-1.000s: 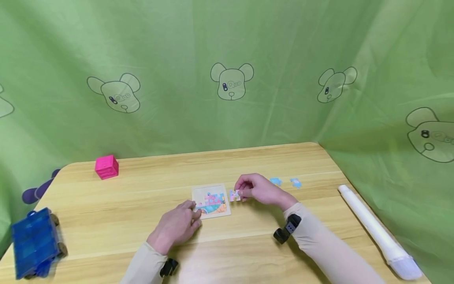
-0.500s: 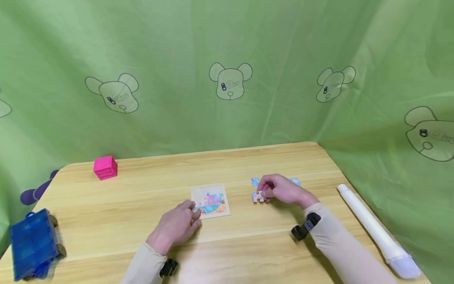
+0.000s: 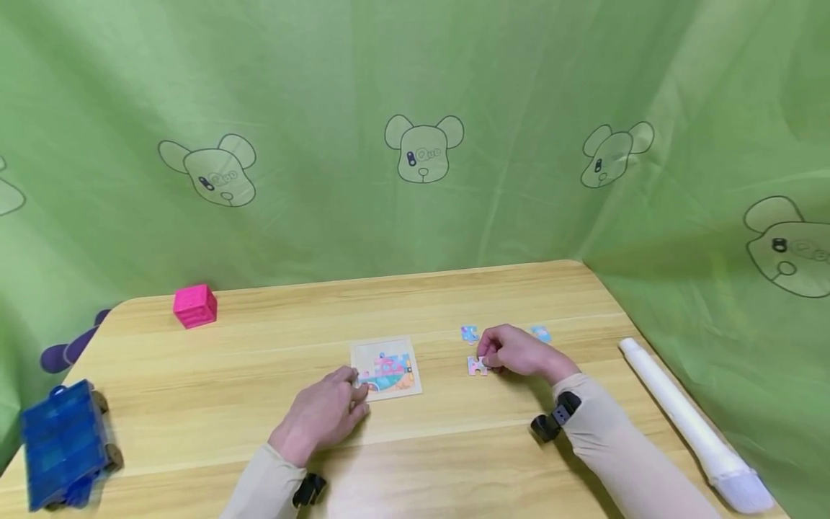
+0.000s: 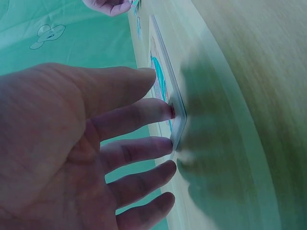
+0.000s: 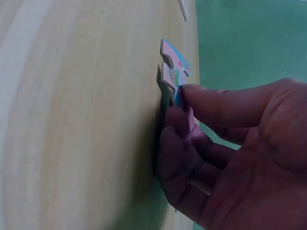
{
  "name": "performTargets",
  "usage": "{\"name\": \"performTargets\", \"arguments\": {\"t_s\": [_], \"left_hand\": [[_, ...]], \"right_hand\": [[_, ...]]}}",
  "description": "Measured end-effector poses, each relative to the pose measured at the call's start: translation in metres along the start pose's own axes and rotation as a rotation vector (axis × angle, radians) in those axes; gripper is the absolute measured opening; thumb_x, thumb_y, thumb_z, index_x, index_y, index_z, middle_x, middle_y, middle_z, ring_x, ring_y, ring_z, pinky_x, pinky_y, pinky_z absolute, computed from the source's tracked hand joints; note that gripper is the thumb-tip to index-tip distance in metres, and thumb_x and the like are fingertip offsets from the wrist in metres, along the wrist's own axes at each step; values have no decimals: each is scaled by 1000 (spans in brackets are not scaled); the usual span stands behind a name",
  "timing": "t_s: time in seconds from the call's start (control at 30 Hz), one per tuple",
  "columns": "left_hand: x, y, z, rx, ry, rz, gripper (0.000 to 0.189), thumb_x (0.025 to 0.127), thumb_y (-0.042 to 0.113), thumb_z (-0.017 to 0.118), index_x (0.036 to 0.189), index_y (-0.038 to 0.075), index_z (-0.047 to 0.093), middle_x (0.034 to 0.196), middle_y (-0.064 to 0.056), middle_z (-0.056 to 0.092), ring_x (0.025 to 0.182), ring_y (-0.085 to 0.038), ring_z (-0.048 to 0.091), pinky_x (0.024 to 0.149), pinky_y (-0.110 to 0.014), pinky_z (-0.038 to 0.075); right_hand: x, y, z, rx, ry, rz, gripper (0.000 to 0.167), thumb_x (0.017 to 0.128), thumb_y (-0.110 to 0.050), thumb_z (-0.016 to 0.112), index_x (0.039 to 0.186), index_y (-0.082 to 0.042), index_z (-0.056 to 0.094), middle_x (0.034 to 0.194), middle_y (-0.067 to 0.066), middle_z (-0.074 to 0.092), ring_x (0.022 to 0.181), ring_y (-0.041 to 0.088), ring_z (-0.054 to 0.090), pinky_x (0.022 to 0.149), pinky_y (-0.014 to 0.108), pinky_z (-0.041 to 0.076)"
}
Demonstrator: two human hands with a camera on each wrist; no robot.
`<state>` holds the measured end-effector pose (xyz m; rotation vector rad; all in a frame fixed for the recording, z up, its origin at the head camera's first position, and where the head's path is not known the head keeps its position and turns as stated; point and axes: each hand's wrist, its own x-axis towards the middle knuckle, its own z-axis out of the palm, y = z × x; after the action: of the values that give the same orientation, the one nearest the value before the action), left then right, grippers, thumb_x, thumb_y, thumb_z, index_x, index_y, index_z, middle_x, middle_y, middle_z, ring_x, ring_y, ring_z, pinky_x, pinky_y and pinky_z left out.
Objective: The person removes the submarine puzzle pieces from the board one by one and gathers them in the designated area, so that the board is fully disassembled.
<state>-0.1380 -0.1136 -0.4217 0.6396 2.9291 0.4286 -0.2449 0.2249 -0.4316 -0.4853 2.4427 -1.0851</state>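
A small wooden puzzle tray (image 3: pixel 380 342), partly filled with a colourful picture, lies on the table in the head view. My left hand (image 3: pixel 329 409) rests at its lower left corner; in the left wrist view the extended index finger (image 4: pixel 139 115) touches the tray's edge. To the right of the tray, my right hand (image 3: pixel 519 353) pinches a pink and blue jigsaw piece (image 3: pixel 474 366) between thumb and fingers. The right wrist view shows this piece (image 5: pixel 172 72) tilted close to the tabletop. Behind that hand lie two loose jigsaw pieces, one bluish (image 3: pixel 468 333) and another light blue (image 3: pixel 541 333).
A pink cube (image 3: pixel 195 305) stands at the back left. The blue wheeled toy cart (image 3: pixel 65 443) sits at the left edge. A long white tube (image 3: pixel 687 418) lies along the right edge. Green fabric (image 3: pixel 415 231) hangs behind the table.
My right hand has carried the jigsaw piece rightward, away from the tray, then slightly nearer to me. One loose piece has come into view and another is hidden. My left hand stays put.
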Motion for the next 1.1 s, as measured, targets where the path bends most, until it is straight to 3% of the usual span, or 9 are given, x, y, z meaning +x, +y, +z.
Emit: {"name": "performTargets", "arguments": {"t_s": [0.6,0.73,0.9,1.1], "left_hand": [[0,0,-2,12,-20,3,37,92,23,69,125,5,67,137,-20,52,123,-37,53,98,-50,48],[0,0,-2,18,-22,8,38,91,23,70,124,5,67,136,-19,53,121,-37,54,95,-50,50],[0,1,-3,9,-22,8,37,92,23,69,124,5,67,137,-19,52,123,-38,53,97,-50,49],[0,1,-2,-16,-28,-5,37,93,24,68,125,4,67,137,-20,51,124,-38,51,99,-51,47]], "right_hand": [[-1,-6,-2,-150,-40,-2,6,91,0,61,96,-1,59,81,5,55,72,17,51,64,29,46],[-1,-7,-2,-207,-7,-11,4,94,-7,61,96,-4,59,81,3,55,72,16,51,64,30,45],[6,-21,4,-199,57,-75,5,97,-11,59,98,-6,60,81,3,58,73,17,54,65,33,49],[25,-45,23,-176,34,-201,7,95,-8,62,101,-5,63,87,0,60,79,16,57,74,32,53]]}}
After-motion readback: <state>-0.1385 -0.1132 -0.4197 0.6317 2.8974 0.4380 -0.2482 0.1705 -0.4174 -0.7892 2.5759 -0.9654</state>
